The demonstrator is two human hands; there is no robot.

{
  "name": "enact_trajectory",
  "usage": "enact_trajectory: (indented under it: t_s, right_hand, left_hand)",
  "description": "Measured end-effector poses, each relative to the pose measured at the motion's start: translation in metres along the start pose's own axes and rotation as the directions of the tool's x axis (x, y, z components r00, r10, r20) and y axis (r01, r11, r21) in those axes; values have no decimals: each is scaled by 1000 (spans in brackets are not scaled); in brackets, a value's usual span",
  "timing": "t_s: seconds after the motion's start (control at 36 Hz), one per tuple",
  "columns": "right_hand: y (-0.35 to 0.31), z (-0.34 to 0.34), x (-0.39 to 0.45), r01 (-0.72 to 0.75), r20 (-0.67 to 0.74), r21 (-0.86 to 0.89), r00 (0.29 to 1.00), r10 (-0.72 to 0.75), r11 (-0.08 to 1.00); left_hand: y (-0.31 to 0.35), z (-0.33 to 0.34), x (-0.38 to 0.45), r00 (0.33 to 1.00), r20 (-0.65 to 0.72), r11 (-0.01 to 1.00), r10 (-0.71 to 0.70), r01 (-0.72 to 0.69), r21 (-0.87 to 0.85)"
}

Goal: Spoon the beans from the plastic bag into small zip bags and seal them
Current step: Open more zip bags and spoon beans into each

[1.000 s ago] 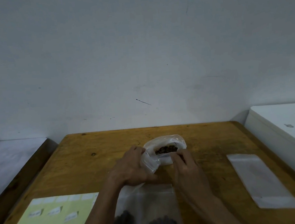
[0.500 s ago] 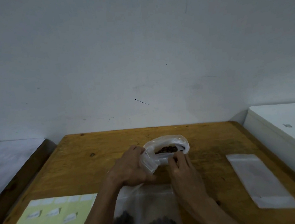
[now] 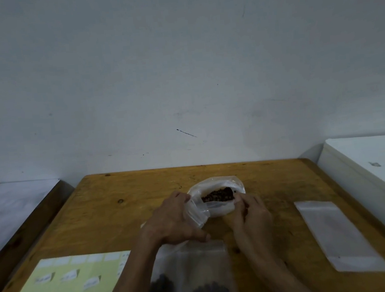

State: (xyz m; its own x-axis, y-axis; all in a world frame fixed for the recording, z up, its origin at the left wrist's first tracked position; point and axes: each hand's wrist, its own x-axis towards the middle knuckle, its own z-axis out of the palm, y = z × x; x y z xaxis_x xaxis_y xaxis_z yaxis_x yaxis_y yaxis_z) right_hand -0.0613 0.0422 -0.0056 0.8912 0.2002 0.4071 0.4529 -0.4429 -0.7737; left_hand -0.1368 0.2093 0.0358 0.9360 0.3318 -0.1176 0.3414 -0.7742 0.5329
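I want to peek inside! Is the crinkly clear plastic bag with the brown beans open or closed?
Open. The crinkly clear plastic bag has its mouth spread wide, so the brown beans show inside.

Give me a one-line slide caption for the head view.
Both hands, left hand and right hand, hold open a plastic bag of beans on a wooden table.

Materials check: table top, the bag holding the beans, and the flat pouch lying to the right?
Table: looks like wood, yellowish varnish, worn; knots and dark scuffs show.
Bean bag: thin clear plastic film, crumpled and glossy; beans visible inside.
Flat pouch: translucent frosted plastic, probably; smooth, lies flat.
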Motion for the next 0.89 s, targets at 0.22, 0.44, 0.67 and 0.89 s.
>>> enact_trajectory:
  t_s: [0.22, 0.44, 0.67, 0.89]
  right_hand:
    - [7, 2, 6, -460, 65, 569, 852, 520, 682]
    - [3, 3, 10, -569, 249, 733, 735, 630, 374]
    - [2, -11, 19, -530, 242, 779, 748, 618, 335]
    - [-3, -27, 29, -472, 174, 748, 818, 549, 466]
  left_hand:
    - [-2, 1, -1, 999, -38, 999, 15, -16, -30]
    - [-4, 5, 1, 999, -50, 1000, -7, 5, -29]
    - [-9, 7, 3, 997, -76, 1000, 5, -7, -27]
    - [-12, 11, 5, 995, -97, 1000, -1, -2, -29]
